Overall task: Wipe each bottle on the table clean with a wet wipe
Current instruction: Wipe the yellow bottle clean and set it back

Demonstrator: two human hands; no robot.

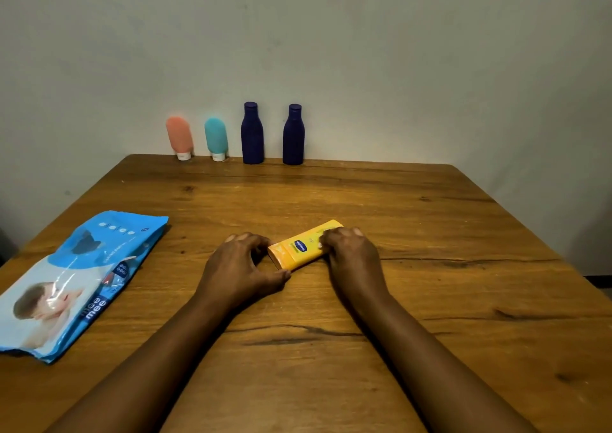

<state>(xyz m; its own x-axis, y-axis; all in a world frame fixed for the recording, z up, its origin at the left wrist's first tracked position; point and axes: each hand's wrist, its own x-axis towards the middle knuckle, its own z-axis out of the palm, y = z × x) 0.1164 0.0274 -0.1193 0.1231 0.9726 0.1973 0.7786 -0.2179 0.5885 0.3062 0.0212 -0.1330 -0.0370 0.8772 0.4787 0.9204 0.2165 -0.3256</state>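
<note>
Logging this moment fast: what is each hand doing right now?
Left hand: curled around the near end of the lying yellow bottle, thumb at its base.
Right hand: closed over the bottle's far half, pressing it to the table.

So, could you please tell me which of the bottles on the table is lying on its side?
The yellow plastic lotion bottle, flat on the wooden table between both hands. The pink, teal and two dark blue bottles stand upright along the wall.
</note>
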